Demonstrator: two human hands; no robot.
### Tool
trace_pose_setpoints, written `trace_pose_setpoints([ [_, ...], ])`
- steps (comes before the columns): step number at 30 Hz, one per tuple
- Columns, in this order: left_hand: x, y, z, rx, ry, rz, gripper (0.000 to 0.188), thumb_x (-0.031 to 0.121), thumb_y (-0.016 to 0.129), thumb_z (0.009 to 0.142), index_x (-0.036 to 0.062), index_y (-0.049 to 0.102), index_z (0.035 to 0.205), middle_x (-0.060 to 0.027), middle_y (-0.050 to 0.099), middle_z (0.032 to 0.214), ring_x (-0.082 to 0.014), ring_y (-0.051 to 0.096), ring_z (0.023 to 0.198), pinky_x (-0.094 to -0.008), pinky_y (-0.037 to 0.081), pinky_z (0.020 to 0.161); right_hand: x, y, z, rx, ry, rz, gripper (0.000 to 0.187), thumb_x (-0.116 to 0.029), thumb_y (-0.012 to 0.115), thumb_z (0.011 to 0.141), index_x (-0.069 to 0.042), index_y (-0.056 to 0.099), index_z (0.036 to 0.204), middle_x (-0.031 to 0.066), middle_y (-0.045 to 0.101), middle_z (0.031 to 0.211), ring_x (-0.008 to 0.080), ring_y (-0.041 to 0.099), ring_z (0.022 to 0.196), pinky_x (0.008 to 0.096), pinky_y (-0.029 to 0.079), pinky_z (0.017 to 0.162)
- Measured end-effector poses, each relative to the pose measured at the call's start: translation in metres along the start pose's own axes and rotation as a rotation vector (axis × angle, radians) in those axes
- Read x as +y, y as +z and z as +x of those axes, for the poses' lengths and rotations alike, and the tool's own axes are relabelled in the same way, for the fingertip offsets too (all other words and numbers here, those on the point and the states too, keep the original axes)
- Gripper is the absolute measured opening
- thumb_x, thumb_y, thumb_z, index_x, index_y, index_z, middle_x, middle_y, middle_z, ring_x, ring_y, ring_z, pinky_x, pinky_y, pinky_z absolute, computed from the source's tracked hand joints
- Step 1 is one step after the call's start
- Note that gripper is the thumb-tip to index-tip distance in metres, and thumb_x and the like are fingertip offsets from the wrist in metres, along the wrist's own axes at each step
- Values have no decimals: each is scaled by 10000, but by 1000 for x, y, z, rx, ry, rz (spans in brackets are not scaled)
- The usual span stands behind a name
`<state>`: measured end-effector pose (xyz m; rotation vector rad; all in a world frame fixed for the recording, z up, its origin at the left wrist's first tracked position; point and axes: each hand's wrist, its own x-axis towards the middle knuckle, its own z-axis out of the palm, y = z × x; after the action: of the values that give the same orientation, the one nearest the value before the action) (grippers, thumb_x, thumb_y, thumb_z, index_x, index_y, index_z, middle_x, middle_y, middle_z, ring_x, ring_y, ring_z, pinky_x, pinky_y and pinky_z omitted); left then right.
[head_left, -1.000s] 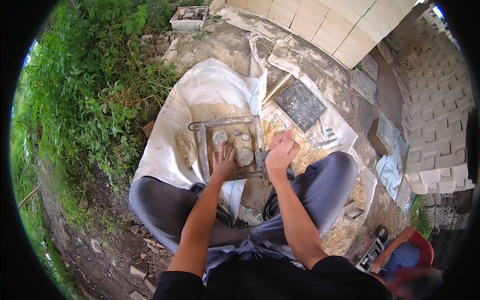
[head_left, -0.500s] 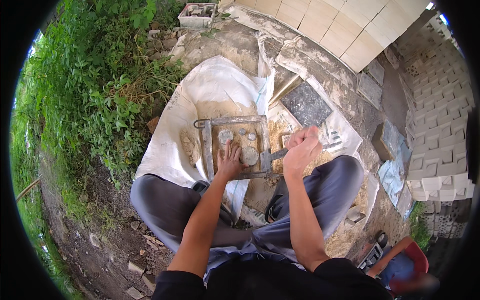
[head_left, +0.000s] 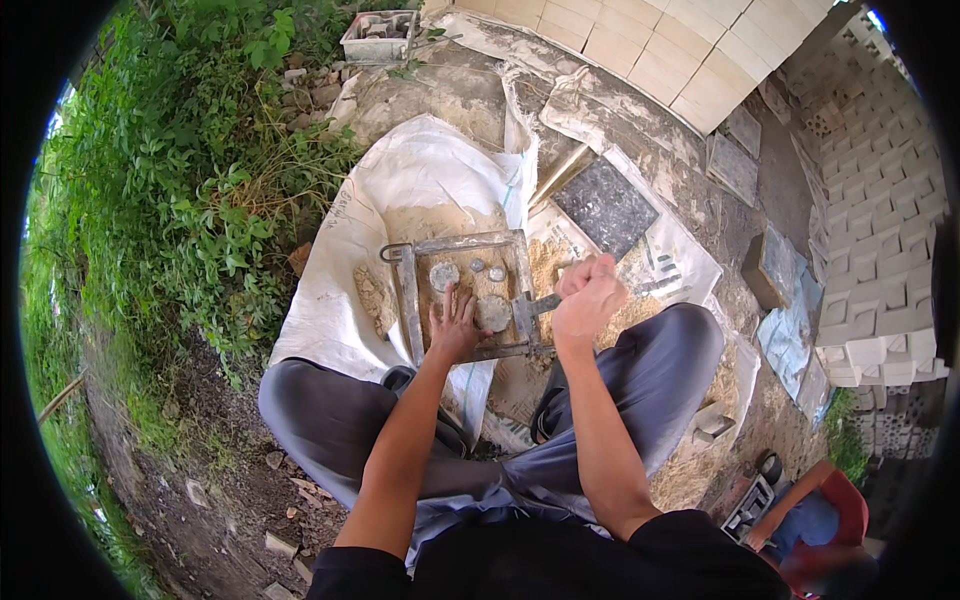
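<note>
Frame [head_left: 465, 242] lies on the sandy sack [head_left: 325, 300], discs [head_left: 445, 276] inside. Left hand [head_left: 456, 325] spread, gripping nothing, at the large disc [head_left: 494, 313] — flat, even pressure probably steadies it best. Right hand [head_left: 588, 299] clenched beyond the frame's right side — whether around anything, can't tell.

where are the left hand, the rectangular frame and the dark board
left hand [head_left: 456, 330], head view, back of the hand
rectangular frame [head_left: 408, 300], head view, its left bar
dark board [head_left: 606, 208], head view, middle of its upper face
</note>
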<state>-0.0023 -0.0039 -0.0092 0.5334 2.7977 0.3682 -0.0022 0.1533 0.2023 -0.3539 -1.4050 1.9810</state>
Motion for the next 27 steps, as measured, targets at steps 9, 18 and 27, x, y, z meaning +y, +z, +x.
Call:
trace_pose_setpoints([
  [9,-1,-3,0,2,-16,-8,824,572,540,791,65,294,1392,-52,194,1493,-284,-93,1402,-610,95,1062,-26,21,22,9,82,-3,488,-307,436,928,-91,316,506,-35,298,471,64,254,413,261,188,393],
  [18,0,-1,0,-34,-7,14,838,575,565,776,81,290,1394,-50,195,1493,-294,-101,1400,-621,120,1051,58,34,39,-116,-36,-221,436,-290,410,924,-91,338,543,-27,307,478,72,272,396,262,208,378],
  [27,-1,3,-3,39,10,5,829,570,564,773,65,313,1381,-45,232,1480,-283,-76,1405,-607,136,1054,49,60,59,-50,-200,-280,507,-288,430,943,-52,318,508,-11,286,455,83,263,429,300,192,406],
])
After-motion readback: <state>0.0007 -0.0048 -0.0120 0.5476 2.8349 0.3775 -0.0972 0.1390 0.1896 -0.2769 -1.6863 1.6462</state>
